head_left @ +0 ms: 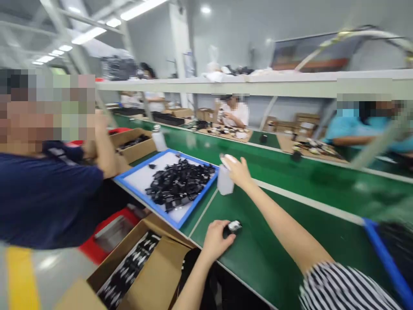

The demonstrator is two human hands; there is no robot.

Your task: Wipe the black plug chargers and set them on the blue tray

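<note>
My left hand (pixel 215 239) rests low over the green work surface (pixel 254 258), its thumb and fingers closed round a small black part (pixel 232 227) with a shiny whitish top. Farther forward, my right hand (pixel 240 172) is at the top of a translucent white bottle (pixel 225 181) standing on the surface. Its fingers are closed on a small white piece (pixel 230 159), too blurred to name exactly, held against the bottle's top. Left of the bottle lies a blue-rimmed tray (pixel 193 214) with a heap of black plastic parts (pixel 183 181).
Below left stands an open cardboard box (pixel 155 267) with black and white parts, near a red bin (pixel 97 245). A co-worker in a dark sleeve (pixel 51 189) sits at left. Another blue-edged tray (pixel 383 254) is at right. Across the green belt (pixel 309 181), other people work.
</note>
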